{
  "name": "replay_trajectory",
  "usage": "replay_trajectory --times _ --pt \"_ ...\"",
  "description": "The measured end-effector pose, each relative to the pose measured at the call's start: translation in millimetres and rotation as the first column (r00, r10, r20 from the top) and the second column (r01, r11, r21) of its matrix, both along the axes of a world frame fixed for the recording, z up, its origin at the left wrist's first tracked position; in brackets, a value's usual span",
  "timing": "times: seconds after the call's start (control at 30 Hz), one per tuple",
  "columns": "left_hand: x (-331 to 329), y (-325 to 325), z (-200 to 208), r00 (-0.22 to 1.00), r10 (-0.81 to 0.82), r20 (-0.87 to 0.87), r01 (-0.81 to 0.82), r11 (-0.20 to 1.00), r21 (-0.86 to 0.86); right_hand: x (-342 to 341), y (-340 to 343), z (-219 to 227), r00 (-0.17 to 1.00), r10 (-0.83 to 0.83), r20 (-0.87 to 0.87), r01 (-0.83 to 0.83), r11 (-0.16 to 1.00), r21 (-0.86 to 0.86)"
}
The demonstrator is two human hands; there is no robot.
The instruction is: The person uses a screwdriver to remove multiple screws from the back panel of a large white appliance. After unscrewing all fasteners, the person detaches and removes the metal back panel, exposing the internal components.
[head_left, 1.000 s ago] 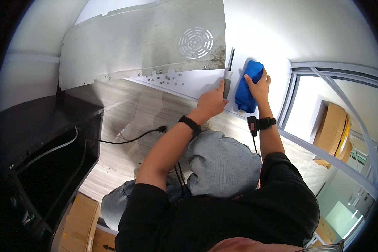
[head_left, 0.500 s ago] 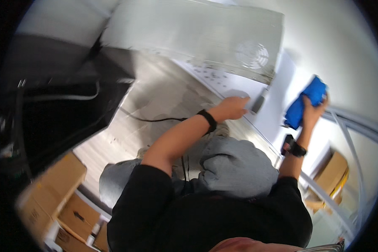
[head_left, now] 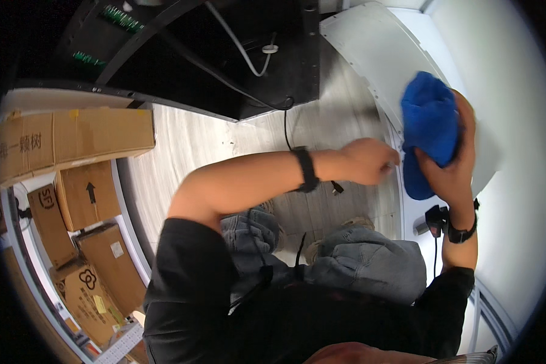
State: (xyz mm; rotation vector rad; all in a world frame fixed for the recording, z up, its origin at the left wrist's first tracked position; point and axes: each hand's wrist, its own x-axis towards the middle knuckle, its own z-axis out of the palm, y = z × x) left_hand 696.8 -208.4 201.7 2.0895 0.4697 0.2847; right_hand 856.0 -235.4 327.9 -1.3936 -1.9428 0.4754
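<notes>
A folded, soft blue cloth (head_left: 429,118) is gripped in my right hand (head_left: 458,173), the thumb across its near side and the fingers around its right side. It is held up in front of a pale grey metal panel (head_left: 370,42). Close to the cloth's left edge is my left hand (head_left: 370,161), its fingers curled together and slightly blurred. Whether anything small lies in those fingers cannot be made out. A short grey cylinder (head_left: 420,228) shows below the cloth, left of my right wrist.
An open black metal cabinet (head_left: 285,36) with a dangling pale cable stands at the far side. A black cord (head_left: 286,130) runs down from it to the wood-look floor (head_left: 206,130). Cardboard boxes (head_left: 103,136) fill the left side. A white wall (head_left: 503,79) borders the right.
The view has swung, bringing the cabinet to the upper middle. My left hand has come from beside the grey cylinder to near the cloth, its fingers now curled. The cloth stays in my right hand.
</notes>
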Motion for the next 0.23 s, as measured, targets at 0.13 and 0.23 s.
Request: replay_trajectory --times 0.13,0.23 --pt "-81.9 8.1 -16.0 0.987 0.129 -0.099 -0.138 0.986 -0.092 -40.0 28.2 -10.9 0.971 0.231 0.067 -0.227 0.972 -0.06" --pt "-142.3 10.4 -69.2 0.929 0.254 -0.269 -0.33 0.897 -0.295 -53.8 32.6 -25.0 0.889 0.45 0.078 -0.423 0.875 -0.234"
